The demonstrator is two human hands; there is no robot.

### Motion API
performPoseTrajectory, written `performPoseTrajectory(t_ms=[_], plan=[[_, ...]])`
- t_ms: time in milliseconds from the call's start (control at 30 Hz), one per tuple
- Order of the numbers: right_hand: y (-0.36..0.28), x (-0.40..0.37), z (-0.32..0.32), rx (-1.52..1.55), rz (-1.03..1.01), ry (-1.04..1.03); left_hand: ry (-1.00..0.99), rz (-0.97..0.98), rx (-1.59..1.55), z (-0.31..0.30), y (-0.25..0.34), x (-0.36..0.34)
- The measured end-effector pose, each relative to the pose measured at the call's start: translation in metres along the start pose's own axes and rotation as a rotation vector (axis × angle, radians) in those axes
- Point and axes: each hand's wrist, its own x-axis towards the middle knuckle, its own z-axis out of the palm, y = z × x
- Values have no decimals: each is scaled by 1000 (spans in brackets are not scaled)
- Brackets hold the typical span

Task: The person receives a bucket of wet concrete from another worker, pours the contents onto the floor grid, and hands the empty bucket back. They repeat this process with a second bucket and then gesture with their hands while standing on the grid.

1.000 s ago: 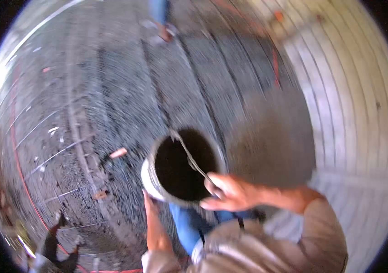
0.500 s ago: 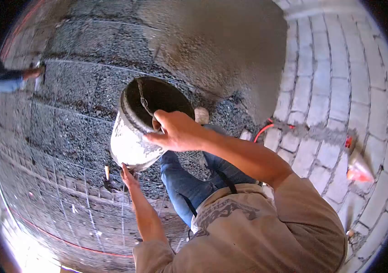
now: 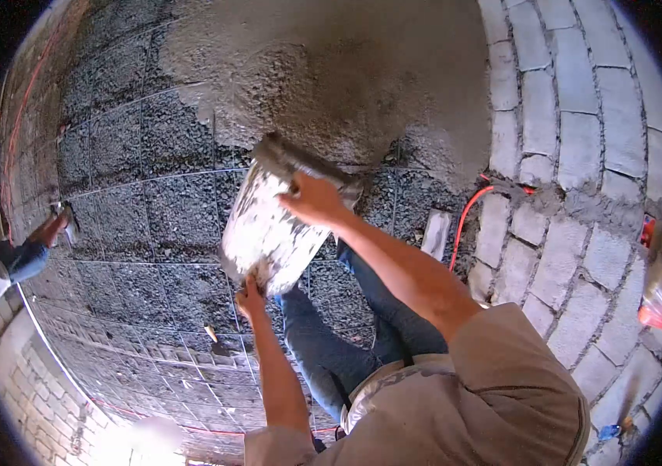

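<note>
A white bucket (image 3: 265, 221) smeared with grey cement is tipped over in front of my legs, its rim facing away over the gravel and the edge of the wet concrete (image 3: 378, 85). Near the rim, my right hand (image 3: 318, 203) grips the bucket's side; whether it also has the wire handle is hidden. My left hand (image 3: 251, 301) holds the bucket by its bottom edge. The inside of the bucket is out of sight.
Wire mesh (image 3: 191, 177) lies over dark gravel (image 3: 183, 217) around my legs. A block wall (image 3: 572, 124) rises at right, with an orange hose (image 3: 465, 213) at its foot. Another person (image 3: 28, 260) is at far left. A clear cone-shaped thing (image 3: 661, 299) is at the right.
The bucket has tipped forward, so its opening no longer shows. My view has shifted, and more wet concrete lies in front of the bucket. Both hands remain on it.
</note>
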Motion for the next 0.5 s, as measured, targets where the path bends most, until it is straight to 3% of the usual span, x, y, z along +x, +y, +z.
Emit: performPoseTrajectory(t_ms=[33, 67, 133, 200, 267, 367, 433, 467, 500], plan=[[23, 13, -10, 14, 17, 59, 39, 49, -101, 25, 16, -10], [41, 24, -24, 26, 30, 122, 25, 104, 24, 42, 47, -27], [76, 35, -59, -50, 75, 204, 23, 163, 168, 78, 43, -3], [83, 27, -103, 227, 151, 265, 11, 350, 232, 111, 98, -37], [137, 51, -117, 121, 86, 460, -61, 451, 344, 141, 115, -29], [168, 56, -151, 185, 184, 540, -125, 522, 413, 179, 153, -42], [218, 73, -157, 184, 82, 691, -138, 553, 511, 202, 183, -67], [206, 59, -168, 520, 83, 671, -146, 571, 595, 209, 196, -73], [275, 89, -159, 290, 197, 724, -93, 1193, 1342, 231, 127, 7]])
